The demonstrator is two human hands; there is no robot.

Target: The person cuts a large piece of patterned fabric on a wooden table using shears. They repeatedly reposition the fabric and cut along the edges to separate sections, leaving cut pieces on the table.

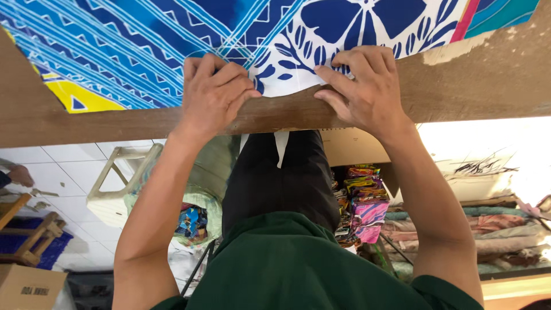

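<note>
A blue and white patterned cloth [172,40] with flower shapes is stretched over a wooden frame beam [86,123]. My left hand [215,92] presses on the cloth's edge at the beam, fingers curled over the fabric. My right hand [364,86] grips the same edge a little to the right, fingertips pinching the white part of the cloth against the wood. A yellow patch [77,95] of the cloth shows at the left. A white cloth strip [281,146] hangs down below the beam between my hands.
Below the beam a white plastic stool [117,183] stands on the tiled floor. Stacks of folded coloured fabric [361,201] and rolled cloths [493,229] lie at right. A cardboard box [28,287] and a wooden stool [31,229] are at left. Another person's hand [20,175] shows at the far left.
</note>
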